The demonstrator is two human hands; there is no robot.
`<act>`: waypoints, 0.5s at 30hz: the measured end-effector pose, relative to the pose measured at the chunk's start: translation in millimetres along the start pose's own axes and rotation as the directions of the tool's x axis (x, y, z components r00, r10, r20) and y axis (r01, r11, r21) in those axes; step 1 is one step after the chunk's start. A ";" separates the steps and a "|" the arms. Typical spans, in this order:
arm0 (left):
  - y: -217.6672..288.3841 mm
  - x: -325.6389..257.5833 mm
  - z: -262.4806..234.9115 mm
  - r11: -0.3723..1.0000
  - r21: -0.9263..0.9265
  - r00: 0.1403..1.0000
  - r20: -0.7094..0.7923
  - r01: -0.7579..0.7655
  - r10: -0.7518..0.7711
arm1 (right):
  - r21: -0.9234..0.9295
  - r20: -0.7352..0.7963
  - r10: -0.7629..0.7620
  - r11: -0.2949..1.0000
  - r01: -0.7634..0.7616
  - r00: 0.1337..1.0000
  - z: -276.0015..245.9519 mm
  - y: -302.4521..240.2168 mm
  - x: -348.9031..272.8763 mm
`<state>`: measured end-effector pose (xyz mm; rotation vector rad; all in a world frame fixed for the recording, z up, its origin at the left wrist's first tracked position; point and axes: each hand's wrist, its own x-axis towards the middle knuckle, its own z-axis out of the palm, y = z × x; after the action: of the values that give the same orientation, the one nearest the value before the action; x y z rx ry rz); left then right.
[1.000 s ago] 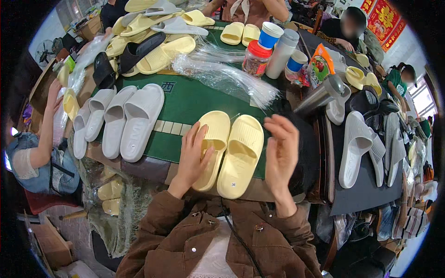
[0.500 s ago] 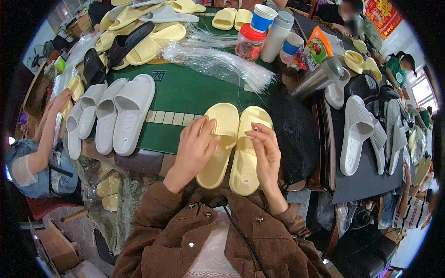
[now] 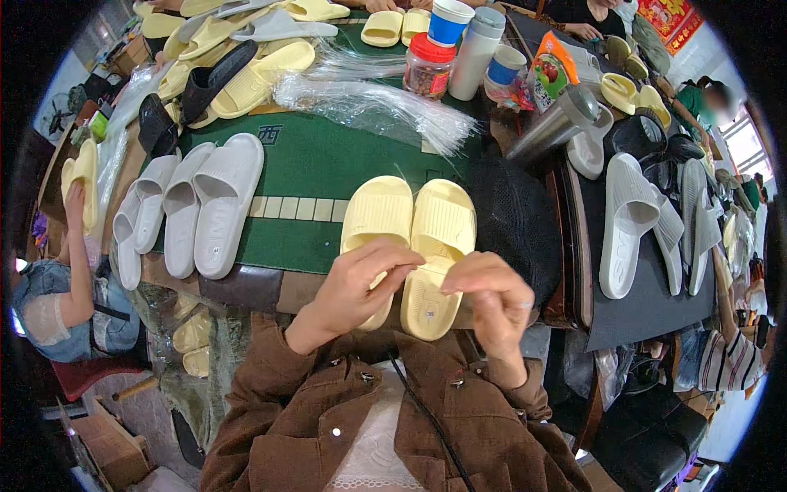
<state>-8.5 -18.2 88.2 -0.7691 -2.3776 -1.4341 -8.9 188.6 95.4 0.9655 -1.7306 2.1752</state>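
Observation:
A pair of pale yellow slide slippers stands side by side at the table's near edge, toes pointing away; these are the left slipper and the right slipper. Over the left one, my left hand pinches with thumb and forefinger, its tips reaching the gap between the two. My right hand, somewhat blurred, has its fingers bent and drawn together above the right slipper's footbed. Whatever the fingertips hold is too fine to make out. A bundle of clear plastic strands lies beyond the slippers.
Grey slippers stand at left on the green mat; more grey slides lie at right. A red-lidded jar, cups and a steel tumbler stand behind. At far left, a co-worker's hand holds a yellow slipper.
My left hand has moved right and down into a pinch between the slippers. My right hand has shifted down and right. The co-worker at left has raised a yellow slipper.

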 end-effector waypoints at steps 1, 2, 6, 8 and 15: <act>-1.6 -2.6 -3.5 0.998 0.057 0.999 -0.028 -0.023 0.025 | -0.008 -0.022 -0.022 1.000 0.022 1.000 -5.4 -2.2 1.9; -3.6 -5.3 -7.7 0.993 0.116 0.998 -0.052 -0.038 0.044 | -0.014 -0.045 -0.025 1.000 0.025 0.999 -12.0 -6.2 3.7; -15.7 -13.6 -35.4 0.924 0.379 0.990 -0.102 -0.055 0.101 | -0.072 -0.261 -0.112 0.993 0.096 0.959 -38.4 -26.1 11.0; -17.1 -21.6 -42.4 0.925 0.378 0.991 -0.102 -0.045 0.090 | -0.104 -0.406 -0.071 0.994 0.032 0.911 -46.2 -34.6 13.5; -7.0 -56.5 -14.7 0.959 0.247 0.986 0.129 -0.137 0.107 | -0.296 -0.059 0.576 0.770 -0.565 0.816 -40.8 -31.7 12.2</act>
<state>33.6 -50.9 63.3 -0.9323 -2.4853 -1.0348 -16.3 232.9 123.7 0.4252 -2.5450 2.0929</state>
